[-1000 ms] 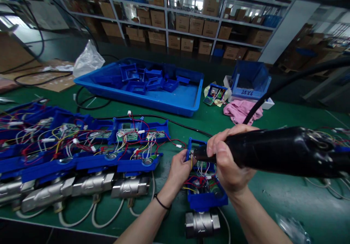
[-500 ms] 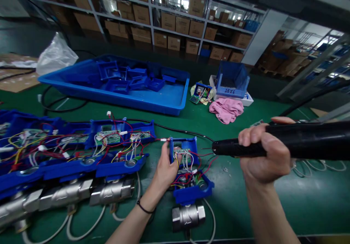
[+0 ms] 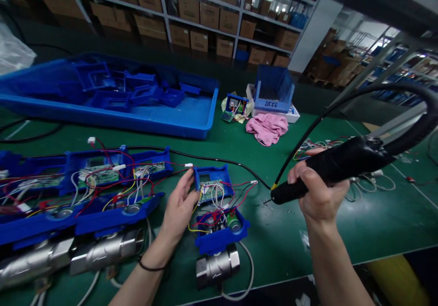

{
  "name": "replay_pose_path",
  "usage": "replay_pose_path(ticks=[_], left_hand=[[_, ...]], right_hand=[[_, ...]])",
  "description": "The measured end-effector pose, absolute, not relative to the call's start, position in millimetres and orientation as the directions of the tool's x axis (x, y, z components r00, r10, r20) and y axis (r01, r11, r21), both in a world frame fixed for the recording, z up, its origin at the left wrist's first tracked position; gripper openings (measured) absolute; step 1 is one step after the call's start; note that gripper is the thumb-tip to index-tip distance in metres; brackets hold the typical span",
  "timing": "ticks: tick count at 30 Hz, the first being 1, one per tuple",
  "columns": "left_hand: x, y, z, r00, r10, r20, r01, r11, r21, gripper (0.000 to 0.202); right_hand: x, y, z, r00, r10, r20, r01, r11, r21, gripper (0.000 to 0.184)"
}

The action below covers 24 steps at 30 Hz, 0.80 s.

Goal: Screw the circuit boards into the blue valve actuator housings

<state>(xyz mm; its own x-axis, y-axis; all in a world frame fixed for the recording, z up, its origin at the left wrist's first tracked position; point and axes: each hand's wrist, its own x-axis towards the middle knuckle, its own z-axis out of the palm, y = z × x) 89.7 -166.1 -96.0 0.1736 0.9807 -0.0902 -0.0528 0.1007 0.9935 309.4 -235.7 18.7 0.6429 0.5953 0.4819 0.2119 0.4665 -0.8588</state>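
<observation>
My right hand (image 3: 320, 192) is wrapped around a black electric screwdriver (image 3: 328, 166), its thumb toward me. The screwdriver's tip points left and down at a small pile of screws (image 3: 266, 202) on the green bench. My left hand (image 3: 179, 205), fingers extended and thumb apart, rests against the left edge of a blue plastic housing (image 3: 212, 178). A green circuit board with white and red wires sits inside that housing. Wires link it to a lower blue housing (image 3: 222, 235) mounted on a metal valve body (image 3: 218, 267).
A row of similar wired blue housings (image 3: 112, 214) on metal valves fills the left side. Behind stands a large blue tray (image 3: 153, 125) of blue frames. A pink cloth (image 3: 268, 129) lies before a blue bin (image 3: 273, 89). A black cable (image 3: 219, 160) crosses the bench.
The screwdriver has moved from beside the housing down to the screws, its tip tilting downward. My left hand has loosened from the housing, which now sits flatter. The view has shifted right.
</observation>
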Motion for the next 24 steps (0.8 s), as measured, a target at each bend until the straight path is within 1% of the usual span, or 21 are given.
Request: replay_pose_path(ticks=[2, 5, 8, 11, 13, 15, 21, 24], left_hand=[[90.9, -165.9, -97.2, 0.096, 0.995, -0.02, 0.004, 0.02, 1.0, 0.06], [90.6, -165.9, -98.6, -0.013, 0.988, 0.151, 0.127, -0.148, 0.981, 0.044], [87.8, -167.0, -96.3, -0.064, 0.945, 0.32, 0.29, -0.289, 0.912, 0.029], [85.2, -169.6, -89.8, -0.079, 0.897, 0.436, 0.376, -0.378, 0.846, 0.017], [84.7, -171.7, -85.2, -0.088, 0.876, 0.475, 0.402, -0.405, 0.821, 0.011], [85.0, -173.7, -82.0, -0.077, 0.87, 0.488, 0.417, -0.416, 0.808, 0.01], [84.5, -179.4, -75.3, 0.045, 0.828, 0.559, 0.389, -0.53, 0.754, 0.014], [82.3, -188.9, -61.1, 0.116, 0.793, 0.598, 0.383, -0.591, 0.71, 0.017]], right_hand=[[309.4, -235.8, 16.0, 0.644, 0.591, 0.485, 0.214, 0.47, -0.857, 0.024], [309.0, -234.6, 12.1, 0.64, 0.584, 0.499, 0.236, 0.468, -0.851, 0.023], [308.5, -233.7, 9.4, 0.632, 0.585, 0.508, 0.257, 0.46, -0.85, 0.023], [308.7, -234.2, 10.7, 0.645, 0.578, 0.499, 0.245, 0.462, -0.852, 0.023], [309.1, -235.1, 14.6, 0.669, 0.563, 0.485, 0.227, 0.467, -0.855, 0.023], [309.7, -235.9, 20.5, 0.695, 0.545, 0.469, 0.196, 0.484, -0.853, 0.022], [312.6, -238.3, 44.2, 0.783, 0.495, 0.377, 0.043, 0.561, -0.826, 0.022], [314.1, -243.2, 57.3, 0.799, 0.514, 0.312, -0.047, 0.571, -0.82, 0.022]])
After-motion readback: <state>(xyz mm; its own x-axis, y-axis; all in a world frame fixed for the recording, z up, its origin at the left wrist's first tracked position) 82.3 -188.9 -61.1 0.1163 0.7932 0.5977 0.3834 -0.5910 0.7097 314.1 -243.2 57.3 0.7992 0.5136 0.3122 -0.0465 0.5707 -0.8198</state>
